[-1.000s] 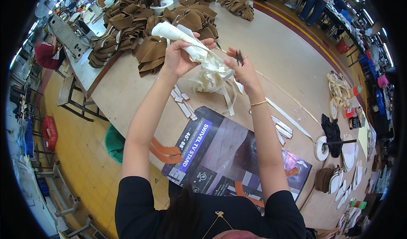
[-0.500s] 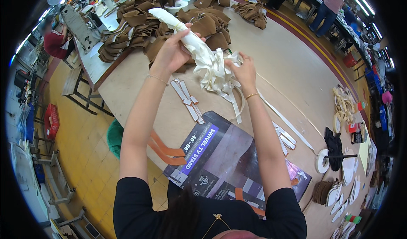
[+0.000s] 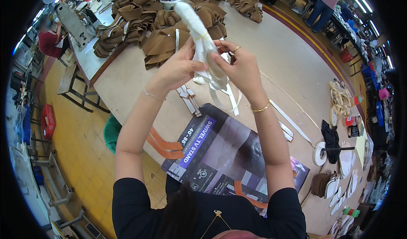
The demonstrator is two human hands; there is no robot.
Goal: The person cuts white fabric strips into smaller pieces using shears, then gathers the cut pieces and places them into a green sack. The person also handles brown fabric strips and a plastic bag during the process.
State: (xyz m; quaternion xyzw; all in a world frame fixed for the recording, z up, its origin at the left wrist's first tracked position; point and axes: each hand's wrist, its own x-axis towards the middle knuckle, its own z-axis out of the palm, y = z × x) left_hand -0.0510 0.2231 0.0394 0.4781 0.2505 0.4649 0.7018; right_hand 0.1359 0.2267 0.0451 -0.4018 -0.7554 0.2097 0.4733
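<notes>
Both hands are raised over the table around a bundle of white strips (image 3: pixel 196 25), which has a thin yellow band round its middle. My left hand (image 3: pixel 180 67) grips it from the left, thumb across the front. From the other side my right hand (image 3: pixel 241 67) pinches the bundle, its fingers partly hidden behind it. Loose white strip ends hang in loops below the hands. Under my forearms lies a flat printed cardboard sheet (image 3: pixel 224 154), with orange curved strips (image 3: pixel 163 145) at its left edge. Short white strips with brown edges (image 3: pixel 188 100) rest just beyond the sheet.
Brown cut pieces (image 3: pixel 165 48) are heaped at the far left of the table (image 3: pixel 280 52). To the right are a white tape roll (image 3: pixel 319 153) on a rod, black cloth (image 3: pixel 329 137) and stacked sole-shaped pieces (image 3: pixel 325 184). A wooden stool (image 3: pixel 68 84) stands at left. Other people work farther off.
My hands have drawn closer together round the bundle, the right moving in from the spread strips. The strips are now gathered more tightly, and the yellow band shows.
</notes>
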